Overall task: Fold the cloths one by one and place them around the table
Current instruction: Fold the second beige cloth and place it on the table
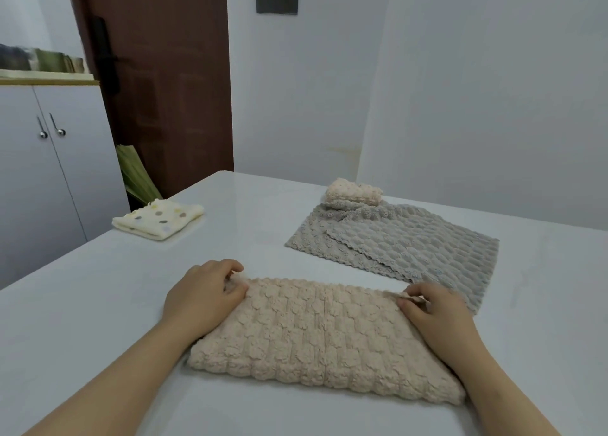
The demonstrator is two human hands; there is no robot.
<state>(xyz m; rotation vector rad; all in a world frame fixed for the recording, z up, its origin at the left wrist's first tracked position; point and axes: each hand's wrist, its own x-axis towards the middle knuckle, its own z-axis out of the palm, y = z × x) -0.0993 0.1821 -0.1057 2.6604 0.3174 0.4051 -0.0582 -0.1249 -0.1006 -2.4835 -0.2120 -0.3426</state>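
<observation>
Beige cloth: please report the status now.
Both hands, left and right, pinch far corners of beige cloth, folded once. Grey cloths lie unfolded beyond. Nothing blocks.

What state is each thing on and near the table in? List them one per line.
Beige cloth: folded over, flat on the table, far corners pinched.
Left hand: grip shut on the cloth's far left corner.
Right hand: grip shut on the far right corner.
Grey cloths: unfolded, overlapping.
Small beige cloth: folded or rolled up, on the grey cloths' far edge.
Spotted cloth: folded, set aside.
Door: closed.
Cabinet doors: closed.
</observation>
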